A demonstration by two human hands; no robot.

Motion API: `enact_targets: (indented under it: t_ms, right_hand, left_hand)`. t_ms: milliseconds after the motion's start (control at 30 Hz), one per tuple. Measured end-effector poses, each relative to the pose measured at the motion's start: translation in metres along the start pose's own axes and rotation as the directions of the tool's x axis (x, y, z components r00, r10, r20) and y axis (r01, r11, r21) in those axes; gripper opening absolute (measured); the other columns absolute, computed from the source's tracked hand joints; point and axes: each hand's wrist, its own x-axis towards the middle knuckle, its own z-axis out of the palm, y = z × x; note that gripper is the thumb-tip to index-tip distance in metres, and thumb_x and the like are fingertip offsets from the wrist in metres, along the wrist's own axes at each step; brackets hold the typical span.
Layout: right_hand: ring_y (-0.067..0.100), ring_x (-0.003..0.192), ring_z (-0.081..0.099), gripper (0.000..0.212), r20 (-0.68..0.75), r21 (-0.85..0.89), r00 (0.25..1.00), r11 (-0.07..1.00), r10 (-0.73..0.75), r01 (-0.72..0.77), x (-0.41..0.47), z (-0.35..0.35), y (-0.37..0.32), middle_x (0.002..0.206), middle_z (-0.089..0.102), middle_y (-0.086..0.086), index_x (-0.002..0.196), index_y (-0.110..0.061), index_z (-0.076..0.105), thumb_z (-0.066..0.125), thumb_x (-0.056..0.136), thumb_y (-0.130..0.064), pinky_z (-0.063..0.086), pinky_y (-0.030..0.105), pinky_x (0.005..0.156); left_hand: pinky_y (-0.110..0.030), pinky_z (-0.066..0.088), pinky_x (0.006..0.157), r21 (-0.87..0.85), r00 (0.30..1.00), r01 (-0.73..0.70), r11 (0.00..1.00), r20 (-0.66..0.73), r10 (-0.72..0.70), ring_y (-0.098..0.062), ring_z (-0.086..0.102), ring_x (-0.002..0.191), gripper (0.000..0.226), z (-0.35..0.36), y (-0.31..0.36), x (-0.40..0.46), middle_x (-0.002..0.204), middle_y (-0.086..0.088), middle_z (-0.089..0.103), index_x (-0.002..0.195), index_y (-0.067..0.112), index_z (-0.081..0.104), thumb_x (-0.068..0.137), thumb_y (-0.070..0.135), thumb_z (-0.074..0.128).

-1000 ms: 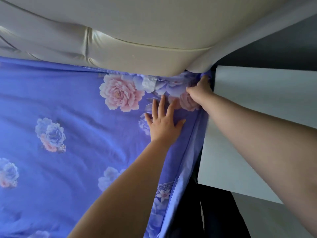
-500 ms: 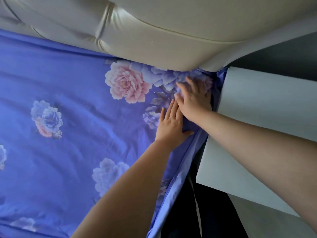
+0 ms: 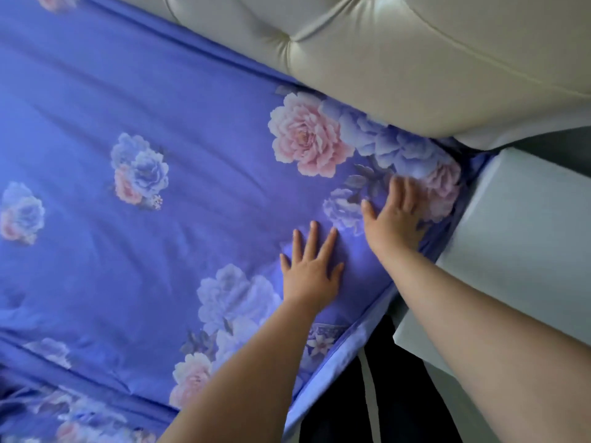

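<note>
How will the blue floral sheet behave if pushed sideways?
Probably floppy: the sheet creases and its edge hangs limp. Under the flat left hand and right hand it would likely bunch, not shift whole.

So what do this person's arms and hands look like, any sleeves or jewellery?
The left arm and right arm are bare as far as the view reaches: no sleeves, gloves, watch or bracelet. The left hand shows no ring; the fingers of the right hand are blurred.

Smooth matt floral cloth sheet [image 3: 160,123], glossy tufted leather-like headboard [image 3: 415,59], matt pale bedside surface [image 3: 527,219]
</note>
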Motion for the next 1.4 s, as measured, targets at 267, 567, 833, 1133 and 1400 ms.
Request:
enact_targets:
  t_ms: [267, 567, 833, 1133, 1400]
  right_hand:
    - [0.032, 0.141, 0.022, 0.061, 0.024, -0.247, 0.92, 0.889, -0.392, 0.386, -0.005, 0.012, -0.104, 0.153, 0.027, 0.007, 0.146, -0.018, 0.03, 0.053, 0.091, -0.03, 0.02, 0.054, 0.112]
    - [0.019, 0.147, 0.008, 0.062, 0.31, -0.175, 0.692, 0.676, -0.652, 0.715, 0.012, 0.08, -0.291, 0.159, 0.012, -0.006, 0.15, -0.027, 0.02, 0.045, 0.095, -0.041, 0.017, 0.04, 0.117]
    - [0.028, 0.146, -0.014, 0.065, 0.43, -0.444, 0.615, 0.438, -0.662, 0.782, 0.09, 0.135, -0.441, 0.158, -0.017, -0.011, 0.15, -0.039, 0.004, 0.037, 0.095, -0.051, 0.005, 0.06, 0.114]
    - [0.032, 0.146, -0.009, 0.093, 0.333, -0.447, 0.777, 0.636, -0.534, 0.629, 0.187, 0.156, -0.533, 0.159, -0.015, -0.003, 0.15, -0.036, -0.004, 0.046, 0.081, -0.071, 0.002, 0.06, 0.112]
    - [0.03, 0.147, 0.002, 0.079, 0.092, -0.345, 0.908, 0.843, -0.408, 0.413, 0.195, 0.133, -0.501, 0.16, 0.0, 0.01, 0.153, -0.017, 0.001, 0.035, 0.094, -0.057, 0.005, 0.05, 0.117]
  left_hand:
    - [-0.042, 0.048, 0.091, -0.227, 0.932, 0.006, 0.974, -0.353, -0.088, -0.027, 0.054, 0.119, 0.044, -0.063, -0.084, 0.01, 0.133, -0.001, 0.056, 0.127, 0.021, 0.057, 0.085, 0.026, 0.045]
    - [-0.049, 0.03, 0.108, -0.242, 0.9, 0.344, 0.907, -0.19, -0.392, -0.023, 0.006, 0.146, 0.082, -0.17, -0.245, 0.069, 0.159, 0.01, 0.0, 0.149, 0.038, 0.012, 0.085, 0.042, 0.064]
    - [-0.054, 0.024, 0.111, -0.325, 0.835, 0.513, 0.795, -0.029, -0.55, -0.045, -0.01, 0.143, 0.117, -0.232, -0.341, 0.168, 0.151, 0.01, -0.036, 0.147, 0.043, -0.011, 0.068, 0.061, 0.073]
    - [-0.07, 0.027, 0.098, -0.334, 0.81, 0.579, 0.744, 0.137, -0.57, -0.047, -0.01, 0.142, 0.127, -0.223, -0.355, 0.216, 0.153, 0.019, -0.028, 0.143, 0.05, -0.016, 0.062, 0.055, 0.081]
    - [-0.066, 0.027, 0.103, -0.333, 0.819, 0.558, 0.76, 0.075, -0.569, -0.05, -0.008, 0.141, 0.122, -0.218, -0.356, 0.215, 0.155, 0.015, -0.024, 0.144, 0.049, -0.014, 0.065, 0.053, 0.08]
